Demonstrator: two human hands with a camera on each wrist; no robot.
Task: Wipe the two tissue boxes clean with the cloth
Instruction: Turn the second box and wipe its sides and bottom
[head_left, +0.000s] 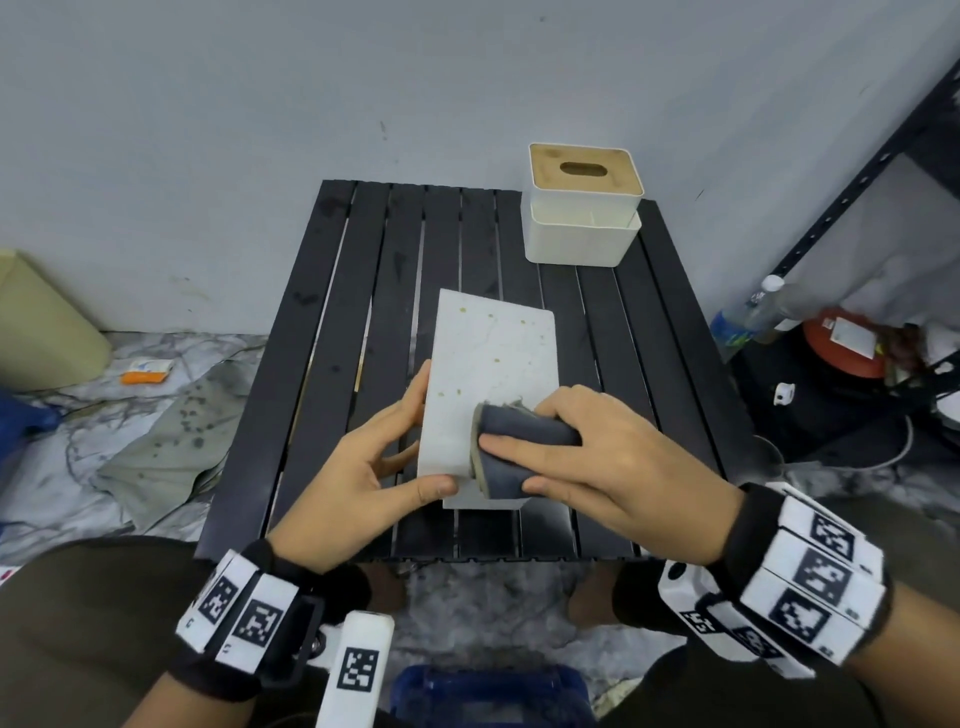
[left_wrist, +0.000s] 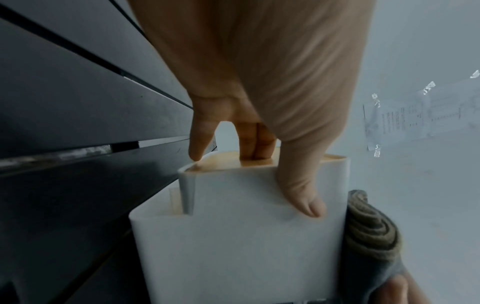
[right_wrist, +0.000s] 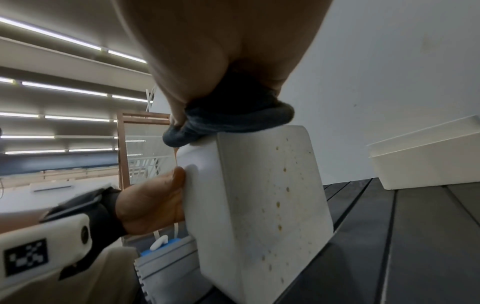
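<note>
Left hand (head_left: 358, 478) is gripping the near tissue box (head_left: 488, 374), thumb on one side, fingers curling round the other, tipping it up on the black slatted surface (head_left: 332, 332). Right hand (head_left: 613, 457) is clutching the rolled-up grey cloth (head_left: 519, 447) and pressing it on the box's near end. That face is showing yellow-brown specks. 2nd tissue box (head_left: 582, 208) is sitting upright at the far right corner, well apart, w/ a wooden lid (head_left: 584, 169).

The left hand (head_left: 358, 467) grips the tipped tissue box (head_left: 491, 364) at its near-left edge; the right hand (head_left: 613, 457) apparently presses the folded cloth (head_left: 519, 447) on its near top.
</note>
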